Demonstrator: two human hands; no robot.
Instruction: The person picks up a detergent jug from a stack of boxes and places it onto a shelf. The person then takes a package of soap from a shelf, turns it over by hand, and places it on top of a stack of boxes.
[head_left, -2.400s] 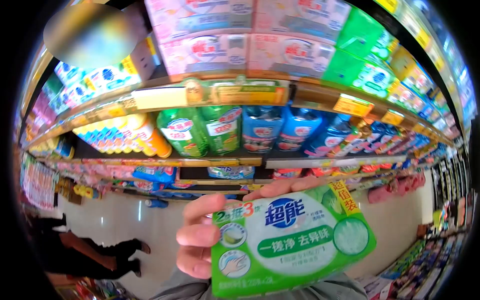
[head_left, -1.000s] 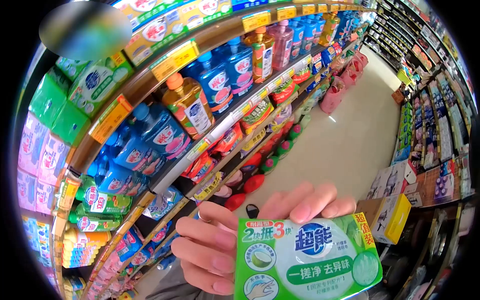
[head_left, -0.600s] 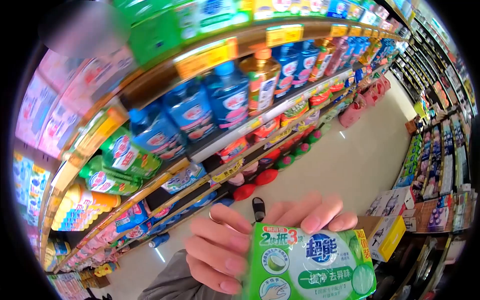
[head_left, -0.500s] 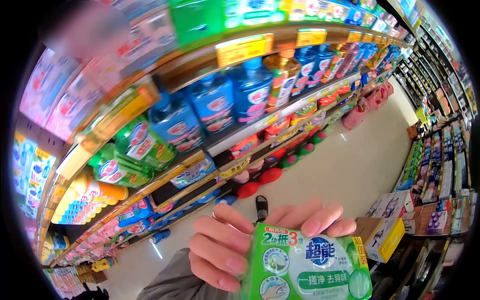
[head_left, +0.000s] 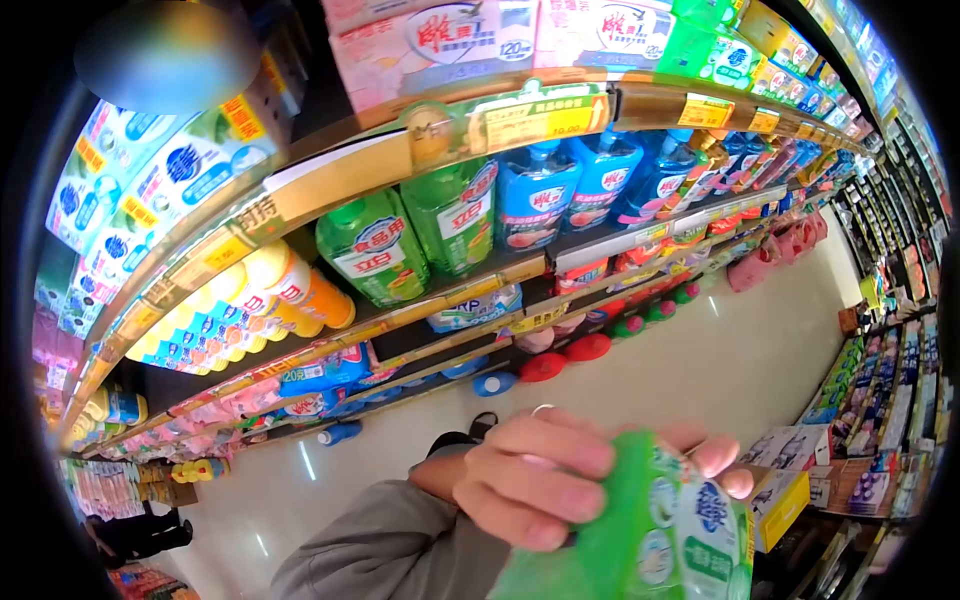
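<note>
A green and white plastic-wrapped soap pack [head_left: 690, 535] is held up close at the bottom of the head view, tilted so its green end shows. My left hand [head_left: 540, 475], with a ring and a grey sleeve behind it, has its fingers closed over the pack's left end. Beyond the upper right edge, the fingertips of my right hand [head_left: 715, 460] grip the pack; the rest of that hand is hidden behind it. The pack and fingers are slightly blurred.
A long shelf holds green dishwashing liquid bottles [head_left: 375, 248], blue bottles [head_left: 540, 195], orange-yellow bottles [head_left: 300, 285] and pink boxes [head_left: 435, 50]. Boxes [head_left: 780, 505] stand at right by another shelf. The pale aisle floor [head_left: 660, 375] runs between. A dark-clothed person's legs [head_left: 140, 530] show lower left.
The soap pack has turned from facing me to showing its green end, and has shifted right with my hands. The view has swung left along the shelf.
</note>
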